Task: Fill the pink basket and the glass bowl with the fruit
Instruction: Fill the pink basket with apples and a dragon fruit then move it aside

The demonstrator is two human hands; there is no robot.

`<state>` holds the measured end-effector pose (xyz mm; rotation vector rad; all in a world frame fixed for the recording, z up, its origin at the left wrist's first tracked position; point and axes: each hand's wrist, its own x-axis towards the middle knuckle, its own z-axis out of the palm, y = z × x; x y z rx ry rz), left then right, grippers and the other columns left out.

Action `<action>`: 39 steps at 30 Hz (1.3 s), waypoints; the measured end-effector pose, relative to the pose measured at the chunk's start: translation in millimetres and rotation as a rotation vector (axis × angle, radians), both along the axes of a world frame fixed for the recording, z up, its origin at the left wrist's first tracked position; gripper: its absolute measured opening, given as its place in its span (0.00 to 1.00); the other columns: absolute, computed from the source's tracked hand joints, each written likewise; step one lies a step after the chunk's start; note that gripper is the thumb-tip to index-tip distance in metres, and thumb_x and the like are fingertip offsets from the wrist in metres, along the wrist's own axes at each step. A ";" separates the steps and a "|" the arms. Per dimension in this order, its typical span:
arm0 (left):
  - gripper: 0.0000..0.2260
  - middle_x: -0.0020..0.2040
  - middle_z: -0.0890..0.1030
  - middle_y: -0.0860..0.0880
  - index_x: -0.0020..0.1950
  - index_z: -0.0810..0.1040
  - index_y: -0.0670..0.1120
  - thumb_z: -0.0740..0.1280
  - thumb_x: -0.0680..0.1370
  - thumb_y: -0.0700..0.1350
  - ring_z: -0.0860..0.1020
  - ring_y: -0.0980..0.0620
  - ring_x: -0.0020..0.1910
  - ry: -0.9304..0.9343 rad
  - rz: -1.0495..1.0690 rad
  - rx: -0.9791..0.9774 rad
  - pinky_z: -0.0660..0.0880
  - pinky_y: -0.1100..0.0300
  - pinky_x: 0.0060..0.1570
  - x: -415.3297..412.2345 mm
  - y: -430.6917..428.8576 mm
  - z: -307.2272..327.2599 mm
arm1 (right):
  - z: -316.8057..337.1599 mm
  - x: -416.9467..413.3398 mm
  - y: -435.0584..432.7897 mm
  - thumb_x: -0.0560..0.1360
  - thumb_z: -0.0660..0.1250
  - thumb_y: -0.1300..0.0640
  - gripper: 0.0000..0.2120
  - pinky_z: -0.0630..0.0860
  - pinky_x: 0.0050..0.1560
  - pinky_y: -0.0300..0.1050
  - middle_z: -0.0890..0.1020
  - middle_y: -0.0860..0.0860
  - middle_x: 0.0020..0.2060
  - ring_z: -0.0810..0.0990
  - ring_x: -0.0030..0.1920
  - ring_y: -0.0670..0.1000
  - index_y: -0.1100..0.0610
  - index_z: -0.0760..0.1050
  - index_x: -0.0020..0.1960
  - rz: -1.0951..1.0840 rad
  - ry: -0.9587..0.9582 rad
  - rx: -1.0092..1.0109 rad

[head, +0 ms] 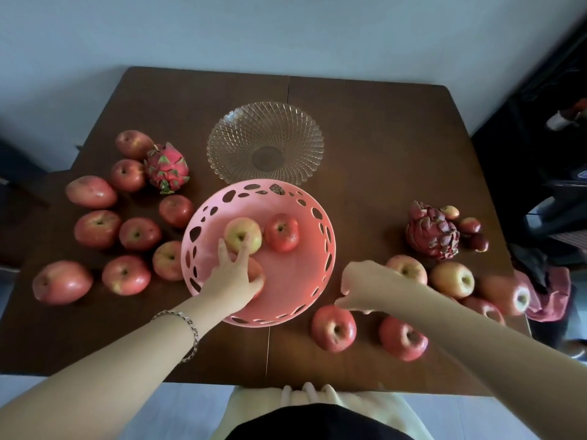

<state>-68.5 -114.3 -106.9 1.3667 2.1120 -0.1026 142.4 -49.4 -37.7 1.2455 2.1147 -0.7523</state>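
Left hand (235,276), fingers nearly straight, lay on red apple (256,274) inside pink basket (324,258), mid-table; I judged: settle it before lifting off. Right hand (365,285) hung loosely curled, empty.

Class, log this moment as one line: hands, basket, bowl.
left hand: resting on apple | right hand: empty, above table apple | pink basket: three apples | glass bowl: empty

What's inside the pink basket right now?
A yellow-green apple and a red apple sit in plain view. The left hand lies over a third apple, hiding most of it.
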 end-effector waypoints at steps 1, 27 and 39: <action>0.39 0.76 0.41 0.36 0.75 0.38 0.59 0.64 0.76 0.54 0.69 0.33 0.66 -0.023 0.025 -0.024 0.71 0.47 0.61 1.0 -1.1 -1.1 | -7.6 2.1 -9.3 0.71 0.68 0.49 0.17 0.75 0.50 0.48 0.81 0.56 0.52 0.79 0.49 0.55 0.59 0.76 0.54 0.057 -0.006 -0.002; 0.39 0.64 0.66 0.41 0.76 0.46 0.59 0.67 0.73 0.56 0.72 0.39 0.59 0.056 -0.048 0.075 0.72 0.50 0.56 -12.4 -3.4 -1.2 | -4.8 -71.0 1.1 0.64 0.76 0.53 0.39 0.74 0.54 0.52 0.63 0.57 0.66 0.72 0.61 0.62 0.55 0.60 0.68 0.078 0.238 0.133; 0.40 0.65 0.64 0.44 0.76 0.44 0.58 0.67 0.73 0.55 0.67 0.43 0.61 0.175 -0.163 0.062 0.71 0.53 0.57 -10.5 -7.3 0.3 | -64.1 -82.7 -12.9 0.68 0.73 0.55 0.30 0.75 0.47 0.51 0.59 0.57 0.68 0.67 0.61 0.60 0.55 0.65 0.65 0.078 0.276 0.225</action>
